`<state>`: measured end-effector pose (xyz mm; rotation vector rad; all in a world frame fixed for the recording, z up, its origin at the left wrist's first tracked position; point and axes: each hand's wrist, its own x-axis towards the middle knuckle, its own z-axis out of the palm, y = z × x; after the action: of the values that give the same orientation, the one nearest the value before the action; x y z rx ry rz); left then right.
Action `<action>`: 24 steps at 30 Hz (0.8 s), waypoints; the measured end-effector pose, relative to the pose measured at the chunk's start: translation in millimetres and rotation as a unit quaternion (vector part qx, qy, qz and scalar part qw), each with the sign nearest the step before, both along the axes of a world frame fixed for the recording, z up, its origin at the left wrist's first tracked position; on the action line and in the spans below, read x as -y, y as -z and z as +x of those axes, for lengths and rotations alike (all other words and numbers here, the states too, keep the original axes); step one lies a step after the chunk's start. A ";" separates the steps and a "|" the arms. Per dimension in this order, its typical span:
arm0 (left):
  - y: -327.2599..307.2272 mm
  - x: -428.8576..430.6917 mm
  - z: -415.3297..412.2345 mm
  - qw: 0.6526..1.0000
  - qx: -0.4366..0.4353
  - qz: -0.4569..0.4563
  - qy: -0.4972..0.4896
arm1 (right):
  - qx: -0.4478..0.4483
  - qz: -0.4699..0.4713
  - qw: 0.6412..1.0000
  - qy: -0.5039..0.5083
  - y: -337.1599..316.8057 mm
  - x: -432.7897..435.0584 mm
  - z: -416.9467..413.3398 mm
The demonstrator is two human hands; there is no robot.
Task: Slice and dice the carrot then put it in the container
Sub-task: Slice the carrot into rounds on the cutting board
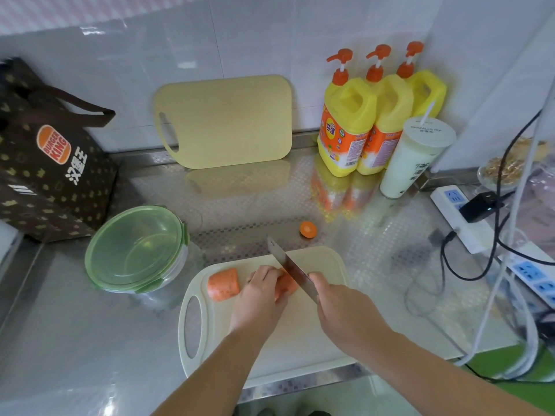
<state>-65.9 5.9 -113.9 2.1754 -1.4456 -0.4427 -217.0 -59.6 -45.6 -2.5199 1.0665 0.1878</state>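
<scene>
Mid-cut, lower centre of the frame: my left hand [261,292] curls its fingers [265,274] over a carrot [287,286] piece on the board [300,349], while my right hand [345,310] grips the knife [292,270], blade bearing down just beside those fingertips. A second chunk [223,283] lies to its left; a cut end [308,229] sits on the tabletop [90,340] above. Likely hazards: the round piece rolling, the blade nicking a knuckle. The container [135,247], left, has its lid on.
</scene>
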 end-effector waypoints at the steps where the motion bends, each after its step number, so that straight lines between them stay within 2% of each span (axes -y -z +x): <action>1: 0.2 -0.3 0.0 1.000 0.000 0.000 -0.001 | -0.001 -0.001 1.000 0.000 0.0 -0.4 0.3; 11: 0.1 -0.6 -1.6 1.000 -0.018 0.000 -0.006 | -0.046 0.003 0.998 -0.034 -0.9 -0.1 1.5; 20: -0.9 2.5 -1.5 0.999 -0.025 0.018 -0.009 | -0.066 0.070 0.995 -0.032 15.5 9.0 17.4; 24: -2.5 1.2 -1.4 0.999 -0.030 0.019 -0.011 | -0.060 0.065 0.996 -0.022 18.8 8.1 21.8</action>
<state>-67.3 4.7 -111.5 2.1863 -1.3908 -0.5267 -195.2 -67.6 -64.4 -2.4426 1.0104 0.4131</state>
